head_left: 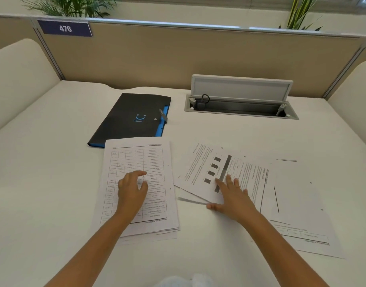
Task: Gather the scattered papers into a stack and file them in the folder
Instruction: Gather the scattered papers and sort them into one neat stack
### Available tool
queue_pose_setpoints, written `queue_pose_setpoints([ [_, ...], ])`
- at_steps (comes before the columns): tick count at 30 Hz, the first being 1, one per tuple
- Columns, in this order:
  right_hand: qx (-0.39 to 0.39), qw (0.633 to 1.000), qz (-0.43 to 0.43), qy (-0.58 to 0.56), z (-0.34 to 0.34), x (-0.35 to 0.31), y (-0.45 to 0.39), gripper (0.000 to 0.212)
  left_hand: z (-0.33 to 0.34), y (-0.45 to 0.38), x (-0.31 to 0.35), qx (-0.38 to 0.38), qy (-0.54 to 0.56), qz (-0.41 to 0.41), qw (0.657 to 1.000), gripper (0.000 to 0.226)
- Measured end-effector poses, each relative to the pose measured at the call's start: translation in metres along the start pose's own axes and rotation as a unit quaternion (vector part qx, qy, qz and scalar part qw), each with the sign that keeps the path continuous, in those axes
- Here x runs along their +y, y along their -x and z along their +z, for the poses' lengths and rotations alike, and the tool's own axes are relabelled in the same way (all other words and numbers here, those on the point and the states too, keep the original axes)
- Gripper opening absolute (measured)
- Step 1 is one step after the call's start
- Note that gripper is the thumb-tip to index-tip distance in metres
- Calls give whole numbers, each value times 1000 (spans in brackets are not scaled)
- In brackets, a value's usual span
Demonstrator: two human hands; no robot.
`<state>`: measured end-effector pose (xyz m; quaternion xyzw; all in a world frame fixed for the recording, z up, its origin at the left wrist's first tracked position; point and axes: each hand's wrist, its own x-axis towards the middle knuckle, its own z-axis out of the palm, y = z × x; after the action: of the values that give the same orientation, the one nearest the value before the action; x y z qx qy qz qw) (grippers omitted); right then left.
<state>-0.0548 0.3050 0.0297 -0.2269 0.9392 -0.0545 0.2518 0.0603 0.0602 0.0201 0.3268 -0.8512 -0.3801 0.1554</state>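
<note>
A stack of printed sheets [155,162] with a table on top lies left of centre on the white desk. My left hand [132,189] rests on it with loosely bent fingers. To the right, several loose papers [200,162] overlap, and further sheets [298,193] spread toward the right edge. My right hand [231,195] lies flat on the overlapping papers, fingers spread, thumb at their near edge. A black folder [134,112] with blue trim and a smile logo lies closed behind the stack; the stack covers its near corner.
An open cable tray [240,109] with a raised grey lid is set into the white desk [54,162] at the back right. A beige partition [178,59] with a "476" sign closes the far side. Cream side panels flank the desk. Plants stand behind the partition.
</note>
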Motion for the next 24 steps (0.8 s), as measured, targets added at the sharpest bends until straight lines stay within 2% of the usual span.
queue_pose_setpoints([
  [6, 44, 997, 22, 64, 19, -18, 10, 73, 2, 0, -3, -13, -6, 12, 1000, 22],
  [10, 44, 994, 16, 97, 28, -27, 15, 65, 0, 3, -4, -18, -7, 13, 1000, 20],
  [13, 67, 996, 3, 65, 20, -24, 15, 55, -2, 5, -5, -19, 0, 10, 1000, 19],
  [16, 150, 988, -12, 35, 12, -21, 20, 50, -4, 7, -4, -23, 9, 11, 1000, 18],
  [20, 249, 968, 28, -26, -7, -19, 29, 48, -7, 10, -1, -37, 33, 10, 999, 19],
  [24, 319, 944, 13, -83, -25, -29, 38, 48, -7, 14, 15, -54, 76, 19, 995, 21],
])
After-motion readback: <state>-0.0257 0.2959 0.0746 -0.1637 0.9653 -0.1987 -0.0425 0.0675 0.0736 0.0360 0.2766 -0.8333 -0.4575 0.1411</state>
